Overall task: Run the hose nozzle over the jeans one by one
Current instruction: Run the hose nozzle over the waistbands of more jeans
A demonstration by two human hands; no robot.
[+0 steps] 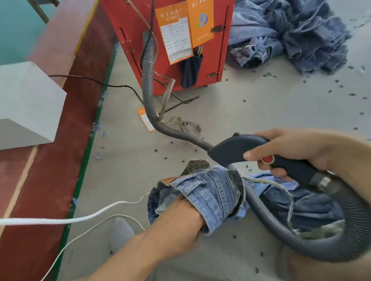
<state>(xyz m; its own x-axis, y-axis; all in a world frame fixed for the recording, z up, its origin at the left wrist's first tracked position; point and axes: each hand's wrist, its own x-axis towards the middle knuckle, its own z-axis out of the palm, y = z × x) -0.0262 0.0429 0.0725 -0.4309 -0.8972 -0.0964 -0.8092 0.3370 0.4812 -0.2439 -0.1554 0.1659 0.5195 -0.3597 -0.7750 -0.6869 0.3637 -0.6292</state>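
A pair of blue jeans (211,192) lies bunched on the grey floor in front of me. My left hand (179,220) grips its waistband from below, with the fingers hidden under the denim. My right hand (290,149) grips the dark hose nozzle (239,148) by its handle, the thumb beside a red button (268,159). The nozzle's head hangs just above the jeans' upper edge. A grey ribbed hose (323,247) loops from the handle round the right side and runs back to the red machine.
A red metal machine (223,40) with orange labels stands ahead. A heap of more jeans (286,29) lies at the back right. A white cord (57,220) crosses the floor at left. A grey box (21,99) sits on the red ledge. Dark lint specks dot the floor.
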